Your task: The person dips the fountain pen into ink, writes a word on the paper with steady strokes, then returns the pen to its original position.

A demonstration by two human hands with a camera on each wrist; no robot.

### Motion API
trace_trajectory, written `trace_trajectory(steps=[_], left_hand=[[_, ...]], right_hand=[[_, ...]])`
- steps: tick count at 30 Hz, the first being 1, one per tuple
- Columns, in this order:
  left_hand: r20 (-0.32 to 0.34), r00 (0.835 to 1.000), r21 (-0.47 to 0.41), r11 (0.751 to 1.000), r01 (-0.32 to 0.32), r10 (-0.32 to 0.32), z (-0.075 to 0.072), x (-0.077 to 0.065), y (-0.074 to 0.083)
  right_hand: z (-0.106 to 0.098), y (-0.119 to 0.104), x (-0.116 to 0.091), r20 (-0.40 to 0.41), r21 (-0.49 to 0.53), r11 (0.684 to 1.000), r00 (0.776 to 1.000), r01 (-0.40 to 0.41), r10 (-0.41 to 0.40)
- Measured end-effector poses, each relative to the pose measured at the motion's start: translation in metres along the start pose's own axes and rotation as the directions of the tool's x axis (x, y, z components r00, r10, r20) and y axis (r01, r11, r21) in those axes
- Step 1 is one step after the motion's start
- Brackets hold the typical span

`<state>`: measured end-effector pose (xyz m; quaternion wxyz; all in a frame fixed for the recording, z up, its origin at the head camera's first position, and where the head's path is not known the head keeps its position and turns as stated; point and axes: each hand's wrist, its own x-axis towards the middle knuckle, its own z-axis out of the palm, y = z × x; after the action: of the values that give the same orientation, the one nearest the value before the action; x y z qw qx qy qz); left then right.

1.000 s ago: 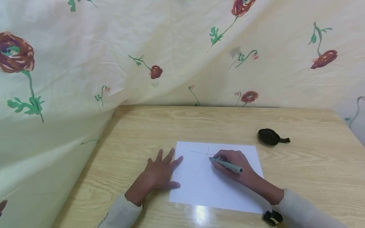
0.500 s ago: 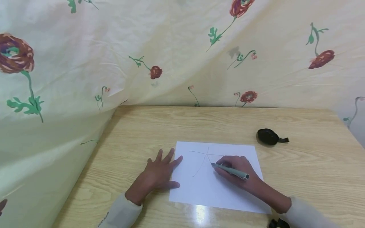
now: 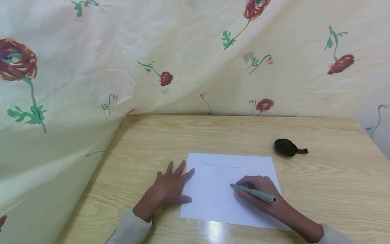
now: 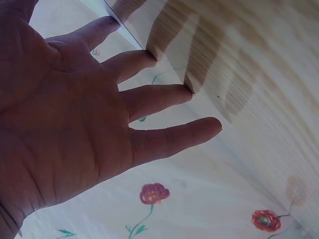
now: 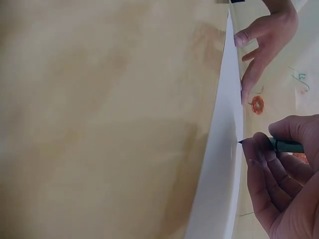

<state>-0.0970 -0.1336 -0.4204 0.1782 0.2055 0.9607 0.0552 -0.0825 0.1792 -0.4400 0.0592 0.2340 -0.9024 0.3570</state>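
Note:
A white sheet of paper [image 3: 207, 203] lies on the wooden table, bearing thin lines: a near-horizontal stroke, a short upright one, and two slanting strokes that spread downward from the crossing. My right hand [image 3: 262, 189] pinches a grey-green pen [image 3: 257, 194], its tip at the lower end of the right slanting stroke. In the right wrist view the pen [image 5: 288, 146] sits between thumb and fingers, tip against the paper [image 5: 222, 134]. With fingers spread, my left hand [image 3: 170, 186] rests on the paper's left edge; the left wrist view shows its palm [image 4: 65, 119] and straight fingers.
A small black pan-shaped object [image 3: 285, 147] with a short handle lies on the table [image 3: 329, 189], beyond the paper's upper right corner. A cream cloth with flower prints [image 3: 189, 51] hangs behind the table and down its left side.
My right hand has moved down and to the right with the pen, lengthening the right slanting line on the paper. The left hand has stayed in place.

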Motion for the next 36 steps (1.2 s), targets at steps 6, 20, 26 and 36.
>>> trace_trajectory(steps=[6,20,26,36], left_hand=[[-0.001,1.0,-0.008,1.0,-0.005,0.005,0.0,-0.001,0.0],[-0.008,1.0,0.014,1.0,-0.011,0.011,0.001,-0.002,-0.001],[-0.005,1.0,0.007,1.0,-0.01,0.01,0.001,-0.002,0.0],[-0.001,1.0,0.004,1.0,-0.01,0.01,0.001,0.0,-0.002]], right_hand=[[0.0,-0.001,-0.011,-0.047,0.015,1.0,0.999,0.018,-0.018],[-0.006,0.002,-0.031,-0.045,0.015,0.999,0.998,-0.032,0.032],[-0.008,0.003,-0.036,-0.032,0.06,0.996,0.997,-0.068,0.07],[-0.009,0.003,-0.036,-0.023,0.079,0.993,0.996,-0.086,0.088]])
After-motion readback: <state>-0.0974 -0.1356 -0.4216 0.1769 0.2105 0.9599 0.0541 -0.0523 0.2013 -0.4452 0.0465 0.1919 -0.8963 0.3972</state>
